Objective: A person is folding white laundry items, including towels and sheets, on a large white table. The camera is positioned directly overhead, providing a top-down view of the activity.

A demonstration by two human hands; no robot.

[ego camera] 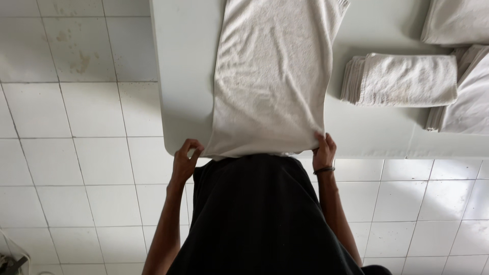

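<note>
A long white towel (272, 76) lies flat on a pale table (186, 66), running from the near edge of the table away toward the far side. Its near end reaches the table edge right in front of the person. The left hand (184, 162) pinches the near left corner of the towel between thumb and fingers, closed tight on the cloth. The right hand (324, 152) grips the near right corner in the same way, fingers curled over the hem; a dark band (324, 170) sits on that wrist. Both hands are at the table edge, well apart, with the width of the towel between them.

To the right of the towel, a folded white towel (402, 80) rests on the table, its layered edges facing left. Just beside it, further right, lies a stack of folded towels (466, 102), and another white towel (456, 20) lies at the far right corner. The person wears a black shirt (260, 219). The floor (66, 168) under and left of the table is white tile with grey grout and a few stains.
</note>
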